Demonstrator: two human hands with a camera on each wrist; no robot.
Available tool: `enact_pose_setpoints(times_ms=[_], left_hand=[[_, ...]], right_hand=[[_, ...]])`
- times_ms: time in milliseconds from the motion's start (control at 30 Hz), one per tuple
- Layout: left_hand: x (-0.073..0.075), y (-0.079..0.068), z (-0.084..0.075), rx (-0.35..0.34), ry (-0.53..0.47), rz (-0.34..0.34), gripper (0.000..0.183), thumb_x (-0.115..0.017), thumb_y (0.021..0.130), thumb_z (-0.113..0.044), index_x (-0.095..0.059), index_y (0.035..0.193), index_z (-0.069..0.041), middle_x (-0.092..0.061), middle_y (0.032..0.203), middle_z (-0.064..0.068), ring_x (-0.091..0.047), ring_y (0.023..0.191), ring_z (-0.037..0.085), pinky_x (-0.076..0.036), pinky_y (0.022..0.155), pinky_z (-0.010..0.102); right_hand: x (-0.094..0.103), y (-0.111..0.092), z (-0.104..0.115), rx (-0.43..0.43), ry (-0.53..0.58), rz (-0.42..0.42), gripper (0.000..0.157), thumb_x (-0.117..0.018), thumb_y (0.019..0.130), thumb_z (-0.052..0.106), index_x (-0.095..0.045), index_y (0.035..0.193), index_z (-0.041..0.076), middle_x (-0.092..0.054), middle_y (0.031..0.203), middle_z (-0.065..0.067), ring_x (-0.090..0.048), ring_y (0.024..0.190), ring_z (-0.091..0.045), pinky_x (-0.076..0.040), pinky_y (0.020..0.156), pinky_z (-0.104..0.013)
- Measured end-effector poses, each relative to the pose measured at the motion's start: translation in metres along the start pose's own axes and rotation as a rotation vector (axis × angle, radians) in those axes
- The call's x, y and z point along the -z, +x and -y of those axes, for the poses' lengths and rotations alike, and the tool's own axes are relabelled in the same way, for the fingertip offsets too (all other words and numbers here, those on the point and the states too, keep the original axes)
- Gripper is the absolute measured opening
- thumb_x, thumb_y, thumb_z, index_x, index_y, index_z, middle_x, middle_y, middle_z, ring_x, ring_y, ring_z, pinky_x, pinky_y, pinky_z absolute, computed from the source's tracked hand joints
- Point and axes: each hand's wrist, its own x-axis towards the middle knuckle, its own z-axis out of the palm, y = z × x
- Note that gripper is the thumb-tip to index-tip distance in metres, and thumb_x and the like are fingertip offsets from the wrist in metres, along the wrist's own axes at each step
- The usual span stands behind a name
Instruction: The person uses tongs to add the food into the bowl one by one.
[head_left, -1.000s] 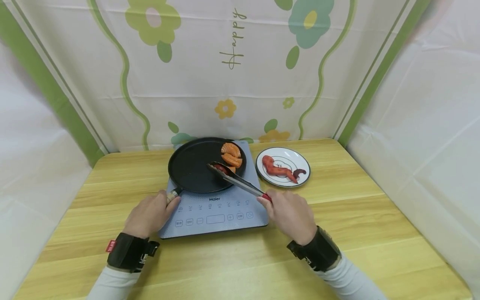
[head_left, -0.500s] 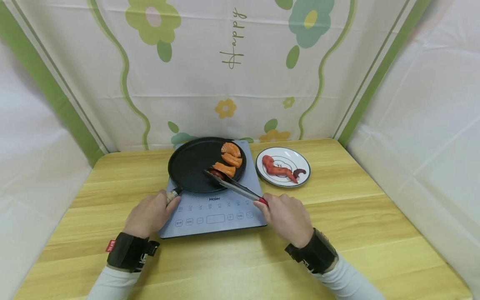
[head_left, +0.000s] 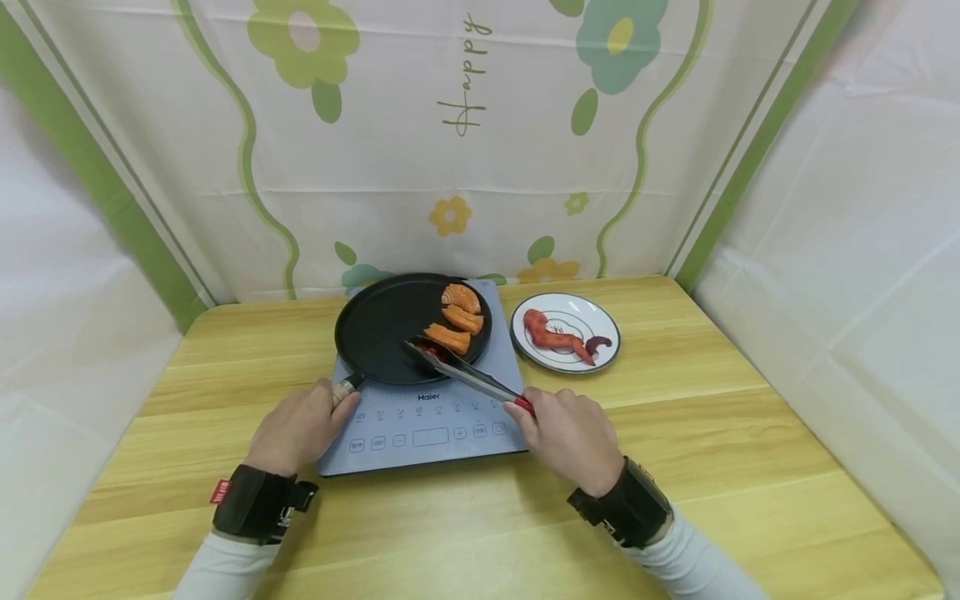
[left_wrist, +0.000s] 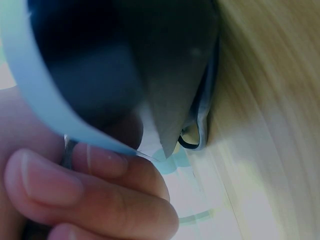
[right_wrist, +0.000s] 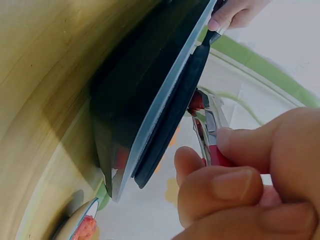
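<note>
In the head view my left hand (head_left: 300,427) grips the light-coloured handle (head_left: 342,392) of a round black frying pan (head_left: 382,333). The red-handled metal tongs (head_left: 480,380) are held in my right hand (head_left: 572,437), their black-edged tips low over the near right part of the pan. A dark red piece of food (right_wrist: 196,102) shows between the tong arms in the right wrist view; its kind is unclear. Beyond the tips, orange salmon slices (head_left: 448,337) lie in a row along the pan's right side. Curled fingers (left_wrist: 100,195) fill the lower left wrist view.
Under the pan is a grey-blue induction cooker (head_left: 427,457) on a wooden table (head_left: 450,533). To its right stands a white plate (head_left: 528,350) with a long red piece of food (head_left: 551,338) and a small dark curved piece (head_left: 597,342). A patterned cloth (head_left: 375,167) hangs behind.
The tongs and my right hand have shifted slightly left and nearer to me, uncovering the nearest salmon slice. My left hand has stayed on the pan handle.
</note>
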Motion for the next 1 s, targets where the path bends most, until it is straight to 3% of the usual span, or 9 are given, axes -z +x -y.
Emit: enact_pose_setpoints(times_ms=[500, 1000], left_hand=[[0.0, 0.001, 0.0, 0.011, 0.011, 0.008, 0.048, -0.04, 0.099, -0.051, -0.046, 0.093, -0.003, -0.042, 0.068, 0.006, -0.044, 0.058, 0.019, -0.032, 0.05, 0.032], [0.0, 0.0, -0.001, 0.001, 0.015, -0.009, 0.047, -0.041, 0.099, -0.05, -0.046, 0.093, -0.003, -0.042, 0.068, 0.006, -0.044, 0.058, 0.019, -0.032, 0.05, 0.032]], right_hand=[[0.005, 0.0, -0.003, -0.026, 0.032, -0.011, 0.038, -0.043, 0.097, 0.053, -0.045, 0.074, 0.023, -0.036, 0.054, 0.007, -0.037, 0.044, -0.01, -0.027, 0.042, -0.03], [0.011, 0.002, -0.012, -0.036, 0.048, -0.082, 0.037, -0.048, 0.096, 0.049, -0.044, 0.071, 0.023, -0.035, 0.054, 0.008, -0.036, 0.043, -0.01, -0.028, 0.04, -0.03]])
